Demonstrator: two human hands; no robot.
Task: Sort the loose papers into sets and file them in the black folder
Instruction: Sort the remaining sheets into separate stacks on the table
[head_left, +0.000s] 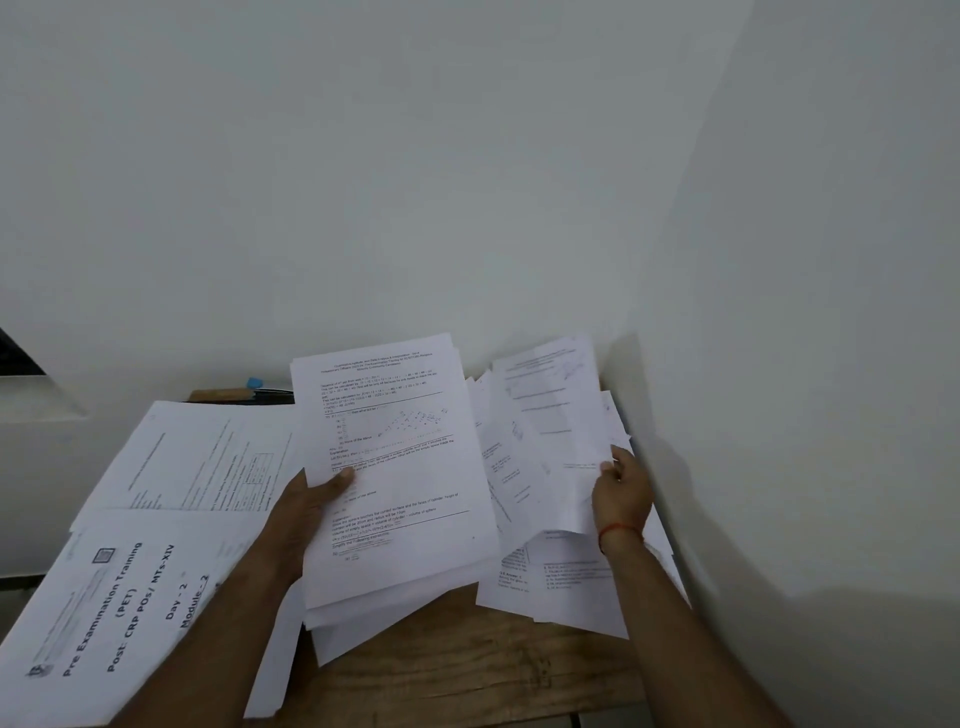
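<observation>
My left hand (311, 499) grips a thick stack of printed papers (395, 467) by its left edge, thumb on the top page, holding it tilted up above the wooden table (457, 670). My right hand (621, 493) pinches a loose printed sheet (556, 426) at its right edge and lifts it off a messy pile of papers (566, 582) at the table's right. A cover page reading "Pre Examination Training" (119, 608) lies at the left, over other sheets (202, 457). The black folder is not clearly in view.
White walls close in behind and on the right (779, 312), meeting in a corner just past the table. A dark item with a small blue piece (255, 383) lies at the table's far edge behind the papers. Bare wood shows near the front edge.
</observation>
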